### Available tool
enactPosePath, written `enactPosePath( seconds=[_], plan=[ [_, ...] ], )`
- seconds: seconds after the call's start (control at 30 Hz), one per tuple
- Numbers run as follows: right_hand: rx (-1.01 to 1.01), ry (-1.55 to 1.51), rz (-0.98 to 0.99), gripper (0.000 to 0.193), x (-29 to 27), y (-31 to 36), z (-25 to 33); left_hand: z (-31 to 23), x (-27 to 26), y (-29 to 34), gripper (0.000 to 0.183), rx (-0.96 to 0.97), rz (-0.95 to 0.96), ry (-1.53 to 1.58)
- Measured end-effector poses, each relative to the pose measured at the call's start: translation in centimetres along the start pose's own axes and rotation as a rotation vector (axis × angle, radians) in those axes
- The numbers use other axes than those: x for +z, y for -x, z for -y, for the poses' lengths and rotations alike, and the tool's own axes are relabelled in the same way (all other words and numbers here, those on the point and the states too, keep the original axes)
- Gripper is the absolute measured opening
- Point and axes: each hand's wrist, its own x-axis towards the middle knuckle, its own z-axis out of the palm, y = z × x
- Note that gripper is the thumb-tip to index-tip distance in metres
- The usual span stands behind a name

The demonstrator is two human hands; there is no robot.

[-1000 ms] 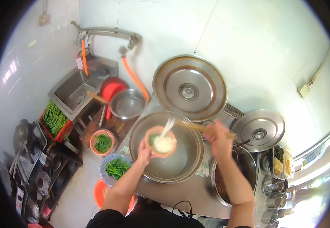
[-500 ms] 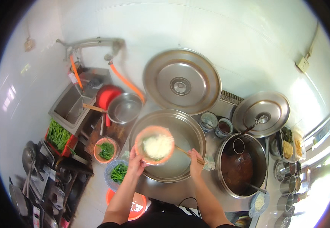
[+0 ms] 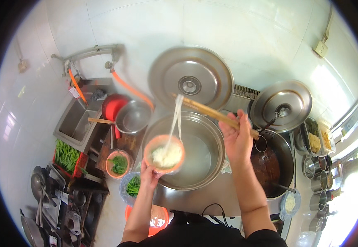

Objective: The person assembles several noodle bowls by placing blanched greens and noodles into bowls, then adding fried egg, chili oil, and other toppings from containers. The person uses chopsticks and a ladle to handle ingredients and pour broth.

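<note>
My left hand (image 3: 149, 176) grips an orange bowl (image 3: 179, 164) by its near side, above the left rim of a wide metal pot (image 3: 218, 164) of cloudy water. White noodles (image 3: 165, 156) lie heaped in the bowl, and a few strands stretch up from it. Those strands hang over the tips of long wooden chopsticks (image 3: 212, 112), raised level with the big lid behind. Higher and to the right, my right hand (image 3: 237, 138) is closed around the thick end of the chopsticks, beside the pot of brown broth (image 3: 265, 168).
Two steel lids, one large (image 3: 205, 61) and one smaller (image 3: 298, 94), lean at the back. Leafy greens fill a bowl (image 3: 112, 155) and a blue basket (image 3: 124, 193) on the left. A sink (image 3: 74, 125), a saucepan (image 3: 134, 117) and an orange hose (image 3: 131, 88) lie farther left.
My right hand has risen and the chopsticks now lift noodle strands out of the bowl. The bowl stays in my left hand, slightly lower in view. The whole view has shifted a little.
</note>
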Motion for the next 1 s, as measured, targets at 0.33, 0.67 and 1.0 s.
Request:
enactPosePath(
  seconds=[0.33, 0.67, 1.0],
  plan=[
    [-0.098, 0.127, 0.35, 0.048, 5.5, -0.3, 1.6, 2.3, 0.2, -0.2, 0.063, 0.057, 0.023, -0.156],
    [-0.275, 1.068, 0.338, 0.007, -7.3, 4.5, -0.6, -0.2, 1.5, 1.9, 0.073, 0.078, 0.061, -0.071],
    [-0.426, 0.978, 0.11, 0.01, -13.8, 11.3, -7.8, -2.7, 2.0, 4.2, 0.068, 0.111, 0.04, -0.108]
  ],
)
